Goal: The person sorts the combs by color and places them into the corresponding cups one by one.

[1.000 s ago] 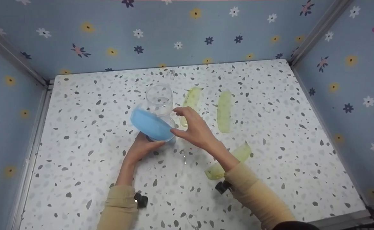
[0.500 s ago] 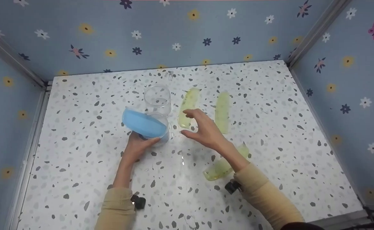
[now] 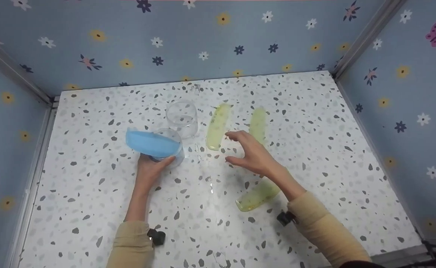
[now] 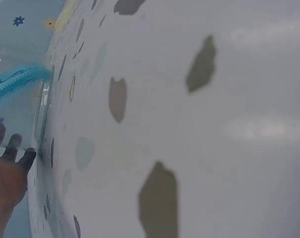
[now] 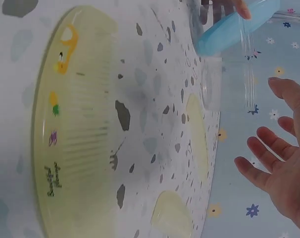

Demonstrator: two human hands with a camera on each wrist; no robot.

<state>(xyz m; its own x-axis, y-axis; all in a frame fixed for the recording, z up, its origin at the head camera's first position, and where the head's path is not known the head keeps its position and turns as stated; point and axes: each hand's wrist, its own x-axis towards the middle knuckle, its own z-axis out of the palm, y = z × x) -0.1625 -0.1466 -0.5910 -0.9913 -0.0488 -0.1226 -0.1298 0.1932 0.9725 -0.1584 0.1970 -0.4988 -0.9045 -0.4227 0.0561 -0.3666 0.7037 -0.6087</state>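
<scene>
My left hand [image 3: 148,174] grips a clear cup [image 3: 179,159] from its near left side, thumb along the front. A blue comb [image 3: 153,144] sits slanted in that cup and sticks out past the rim to the left. In the left wrist view, the fingers [image 4: 14,141] reach to the cup's wall below the blue comb [image 4: 21,79]. Holding nothing, my right hand [image 3: 257,156] hovers with fingers spread and thumb apart, over the pale yellow-green combs. One such comb [image 3: 218,128] lies left of its fingertips; another comb [image 3: 257,121] is partly hidden behind the hand.
Just behind the gripped cup stands a second clear cup [image 3: 192,128]. A third yellow-green comb [image 3: 257,196] lies nearer me, partly under the right forearm; its printed spine [image 5: 43,148] shows in the right wrist view. Flowered walls [image 3: 218,41] enclose the speckled table [image 3: 91,178].
The left hand has shifted left with the cup and blue comb, away from the second cup. My right hand has drawn back to the right, away from the blue comb.
</scene>
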